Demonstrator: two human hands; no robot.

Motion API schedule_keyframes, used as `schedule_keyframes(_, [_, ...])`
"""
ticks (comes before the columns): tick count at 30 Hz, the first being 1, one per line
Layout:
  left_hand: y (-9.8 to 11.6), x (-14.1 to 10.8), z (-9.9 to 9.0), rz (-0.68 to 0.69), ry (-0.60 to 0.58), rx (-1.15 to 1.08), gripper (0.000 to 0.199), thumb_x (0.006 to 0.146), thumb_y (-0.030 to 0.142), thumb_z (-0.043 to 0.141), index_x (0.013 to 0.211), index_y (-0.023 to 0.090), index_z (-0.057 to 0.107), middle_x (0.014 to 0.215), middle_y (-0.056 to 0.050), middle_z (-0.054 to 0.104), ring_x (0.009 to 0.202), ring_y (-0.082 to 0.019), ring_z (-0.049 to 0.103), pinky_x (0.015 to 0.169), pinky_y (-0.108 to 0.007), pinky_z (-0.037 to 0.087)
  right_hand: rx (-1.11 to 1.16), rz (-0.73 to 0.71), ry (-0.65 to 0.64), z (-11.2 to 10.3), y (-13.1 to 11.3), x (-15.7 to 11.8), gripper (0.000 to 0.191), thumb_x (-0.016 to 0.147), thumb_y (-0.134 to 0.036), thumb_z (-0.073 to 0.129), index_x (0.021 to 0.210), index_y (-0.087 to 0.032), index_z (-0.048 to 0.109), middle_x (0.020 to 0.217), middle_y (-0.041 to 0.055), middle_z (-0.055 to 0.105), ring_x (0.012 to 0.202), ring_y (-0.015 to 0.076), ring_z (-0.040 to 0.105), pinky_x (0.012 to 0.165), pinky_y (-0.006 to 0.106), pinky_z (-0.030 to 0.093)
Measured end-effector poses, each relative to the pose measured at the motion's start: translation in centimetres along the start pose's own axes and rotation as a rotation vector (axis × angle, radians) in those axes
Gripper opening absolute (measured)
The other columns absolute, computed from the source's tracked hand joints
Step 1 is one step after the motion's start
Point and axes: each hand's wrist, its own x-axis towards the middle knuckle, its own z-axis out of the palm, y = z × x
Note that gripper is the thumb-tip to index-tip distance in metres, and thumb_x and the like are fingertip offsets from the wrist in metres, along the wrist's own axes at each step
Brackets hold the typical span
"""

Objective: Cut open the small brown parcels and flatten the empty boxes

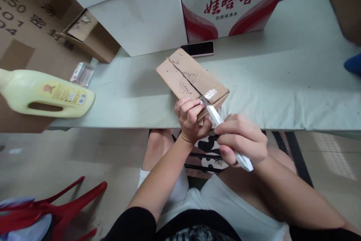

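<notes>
In front of the water carton point(225, 11), our left hand point(193, 118) clasps a cardboard box point(191, 77) (contents hidden); our right hand point(244, 137) grips a white cutter point(215, 115), tip at the box's tape point(210, 94).

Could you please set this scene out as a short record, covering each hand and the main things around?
Left hand: grips the carton at its near edge
Right hand: holds a white tool, tip at the carton's near end
Carton top: a dark seam running lengthwise, clear tape near one end
Behind carton: phone, in front of a red-and-white box
Left on table: pale yellow jug
Table cover: pale green cloth
</notes>
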Motion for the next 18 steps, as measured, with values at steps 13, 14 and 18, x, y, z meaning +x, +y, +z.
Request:
schedule_keyframes(13, [0.03,-0.04,0.11,0.004,0.009,0.002,0.029,0.083,0.029,0.057,0.111,0.023,0.055,0.102,-0.007,0.063,0.104,-0.024,0.059,0.101,-0.048,0.047,-0.048,0.093,0.088,0.11,-0.05,-0.38,0.023,0.099,-0.020,0.049,0.079,-0.019,0.059,0.078,0.0052,0.067,0.063,0.0139,0.060,0.053,0.029,0.049])
schedule_keyframes(14, [0.00,-0.04,0.14,0.006,0.010,0.000,0.029,0.083,0.029,0.057,0.111,0.023,0.055,0.102,-0.007,0.063,0.103,-0.024,0.059,0.101,-0.048,0.048,-0.051,0.103,0.105,0.06,-0.03,-0.42,0.024,0.099,-0.020,0.049,0.078,-0.019,0.059,0.077,0.0049,0.067,0.062,0.0134,0.059,0.052,0.029,0.048])
schedule_keyframes(18, [-0.07,-0.04,0.23,0.015,0.024,0.004,0.030,0.081,0.027,0.056,0.111,0.022,0.055,0.102,-0.007,0.064,0.100,-0.023,0.060,0.101,-0.049,0.048,-0.082,0.146,0.132,0.08,0.22,-0.60,0.025,0.100,-0.020,0.049,0.077,-0.020,0.060,0.080,0.0044,0.070,0.063,0.0127,0.063,0.055,0.027,0.052])
